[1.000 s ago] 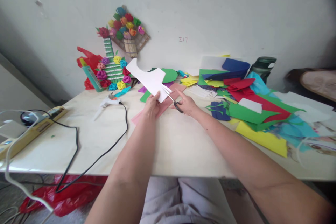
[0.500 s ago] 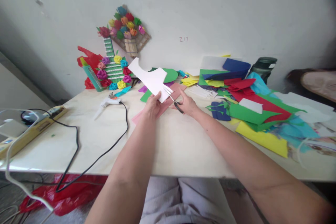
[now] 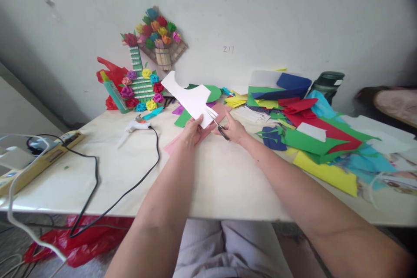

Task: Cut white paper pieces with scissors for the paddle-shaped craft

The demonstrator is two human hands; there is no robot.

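My left hand (image 3: 193, 131) pinches the lower edge of a white sheet of paper (image 3: 190, 100), thumb on top. The sheet has a curved, irregular outline and tilts up toward the wall. In my right hand (image 3: 235, 129) is a pair of scissors (image 3: 223, 133) with dark handles, fingers in the loops and index finger stretched along the side. The blades reach into the sheet's right edge, where narrow cut strips splay out. Below both hands lies a pink sheet (image 3: 172, 142), with green paper (image 3: 183, 119) behind it.
A white glue gun (image 3: 137, 127) with a black cord lies left, near a power strip (image 3: 42, 163). Paper-flower crafts (image 3: 143, 89) and a glue bottle (image 3: 114, 93) stand by the wall. Coloured paper scraps (image 3: 319, 139) and a dark green bottle (image 3: 327, 84) occupy the right.
The white sheet has shifted slightly to the right and turned a little in my left hand. The scissors stay at its right edge, among the cut strips.
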